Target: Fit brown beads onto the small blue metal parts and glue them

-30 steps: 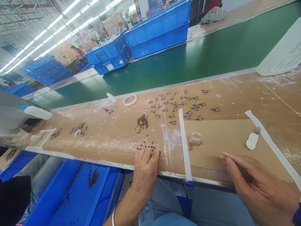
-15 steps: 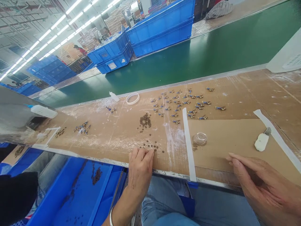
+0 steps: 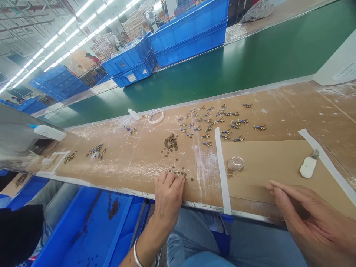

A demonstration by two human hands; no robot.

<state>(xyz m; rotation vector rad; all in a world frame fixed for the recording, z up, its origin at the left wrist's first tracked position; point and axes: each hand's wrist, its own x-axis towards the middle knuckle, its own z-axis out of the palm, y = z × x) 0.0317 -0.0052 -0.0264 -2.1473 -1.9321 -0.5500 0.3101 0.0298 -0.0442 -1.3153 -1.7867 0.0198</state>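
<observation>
at bench edge, left hand (image 3: 167,196) fingertips touching small brown beads (image 3: 179,172)

I have a single view, from the camera worn on the head, looking forward and steeply down across the cardboard-covered surface (image 3: 133,159) from its near edge. It sits close: the left hand (image 3: 168,196) fills the frame at 6 o'clock and the right hand (image 3: 308,218) at 4 o'clock. The green conveyor belt (image 3: 222,70) runs slantwise at 12 o'clock, with stacked blue crates (image 3: 191,35) beyond it. The wide lens bends the edges, and the horizon tilts.
</observation>
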